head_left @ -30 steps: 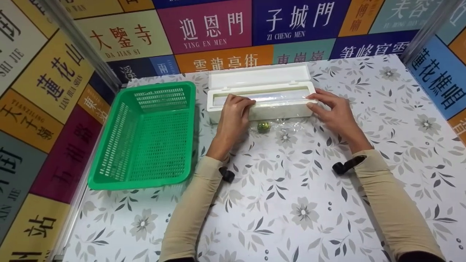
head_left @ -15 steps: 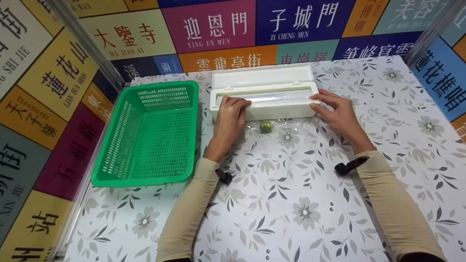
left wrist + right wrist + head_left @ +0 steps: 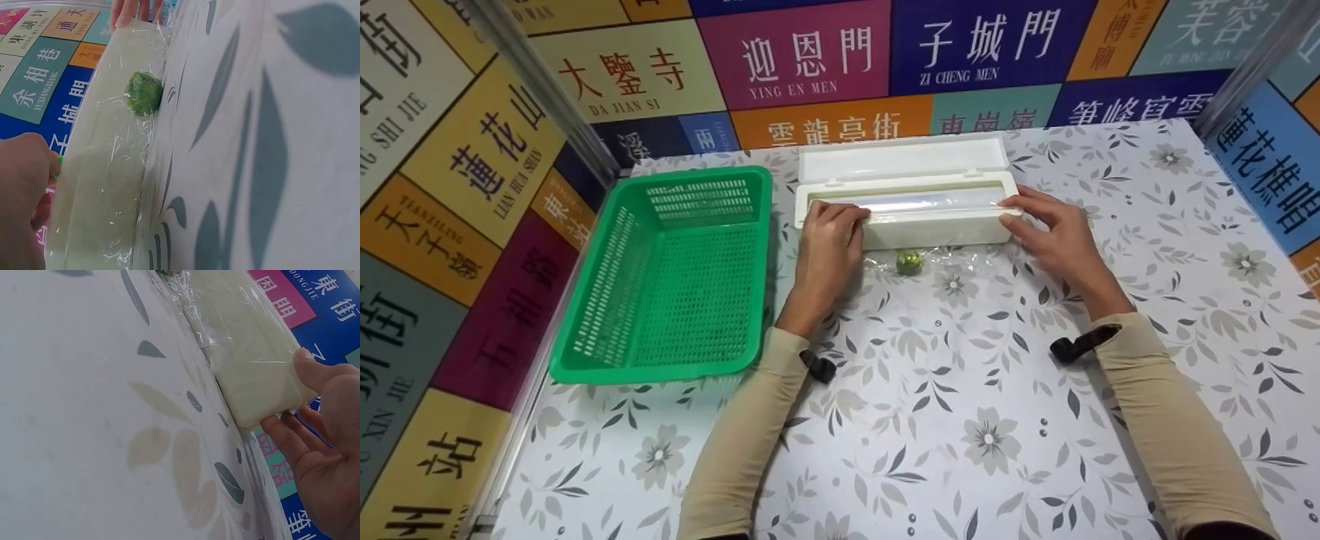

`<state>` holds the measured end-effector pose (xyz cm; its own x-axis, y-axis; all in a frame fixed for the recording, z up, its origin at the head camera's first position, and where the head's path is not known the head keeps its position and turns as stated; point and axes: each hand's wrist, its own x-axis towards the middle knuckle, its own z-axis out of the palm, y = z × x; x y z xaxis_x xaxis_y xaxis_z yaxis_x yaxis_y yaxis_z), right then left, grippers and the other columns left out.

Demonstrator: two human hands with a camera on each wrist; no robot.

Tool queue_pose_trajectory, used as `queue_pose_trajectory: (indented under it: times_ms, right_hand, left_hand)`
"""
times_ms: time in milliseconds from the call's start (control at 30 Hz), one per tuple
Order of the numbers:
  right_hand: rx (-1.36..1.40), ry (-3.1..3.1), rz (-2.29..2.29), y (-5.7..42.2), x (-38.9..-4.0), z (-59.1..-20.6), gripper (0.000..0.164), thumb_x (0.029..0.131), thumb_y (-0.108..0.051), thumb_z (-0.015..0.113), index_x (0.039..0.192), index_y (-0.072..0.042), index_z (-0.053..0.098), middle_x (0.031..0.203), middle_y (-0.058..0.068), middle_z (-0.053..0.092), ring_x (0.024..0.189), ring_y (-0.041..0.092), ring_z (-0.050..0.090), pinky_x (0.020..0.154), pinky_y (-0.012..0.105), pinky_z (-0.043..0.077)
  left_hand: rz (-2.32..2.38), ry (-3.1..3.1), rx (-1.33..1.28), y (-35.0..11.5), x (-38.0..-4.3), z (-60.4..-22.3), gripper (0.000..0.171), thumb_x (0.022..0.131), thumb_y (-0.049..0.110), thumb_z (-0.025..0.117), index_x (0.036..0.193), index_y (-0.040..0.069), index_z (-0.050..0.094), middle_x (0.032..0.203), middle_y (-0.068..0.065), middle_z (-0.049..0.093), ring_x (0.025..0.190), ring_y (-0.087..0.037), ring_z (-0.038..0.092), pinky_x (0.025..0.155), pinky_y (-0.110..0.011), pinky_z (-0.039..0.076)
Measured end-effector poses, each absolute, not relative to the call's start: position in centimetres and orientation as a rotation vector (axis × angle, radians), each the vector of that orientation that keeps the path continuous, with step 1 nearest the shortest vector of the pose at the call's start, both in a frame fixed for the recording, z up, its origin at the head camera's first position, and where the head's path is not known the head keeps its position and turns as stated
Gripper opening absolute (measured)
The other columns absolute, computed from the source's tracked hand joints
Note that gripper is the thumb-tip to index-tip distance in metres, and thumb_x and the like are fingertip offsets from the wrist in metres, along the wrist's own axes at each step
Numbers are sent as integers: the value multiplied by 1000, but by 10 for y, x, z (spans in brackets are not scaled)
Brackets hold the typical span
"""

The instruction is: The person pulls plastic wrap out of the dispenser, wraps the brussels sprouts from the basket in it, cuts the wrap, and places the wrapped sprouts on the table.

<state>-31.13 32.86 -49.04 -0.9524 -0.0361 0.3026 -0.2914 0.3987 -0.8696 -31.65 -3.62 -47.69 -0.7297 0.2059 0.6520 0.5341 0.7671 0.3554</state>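
Cling-film dispenser, gripped at its end by the right hand and at its rim by the curled left hand, could be skewed by uneven pressure, creasing its film.

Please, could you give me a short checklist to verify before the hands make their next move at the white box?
1. Lid open: ok, folded back behind the white dispenser box.
2. Film roll inside: ok, visible in the box's opening.
3. Right hand on the box: ok, thumb and fingers are at its right end.
4. Left hand holding the film: cannot tell, its fingertips are partly hidden at the front rim.
5. Loose film smooth: not ok, crinkled in front of the box, beside the small green ball.
6. Green basket out of the way: ok, standing apart, left of the box.
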Motion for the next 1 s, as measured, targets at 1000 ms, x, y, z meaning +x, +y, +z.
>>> queue_pose_trajectory:
  times_ms: [1000]
  right_hand:
    - [276,-2425,1600,331,-313,-494,34,101,-18,79,130,-1,76,159,17,59,155,29,49,126,27,42]
  left_hand:
    - [-549,-2456,-195,-48,-313,-476,12,106,30,68,107,21,75,114,1,78,108,-24,62,90,-44,48]
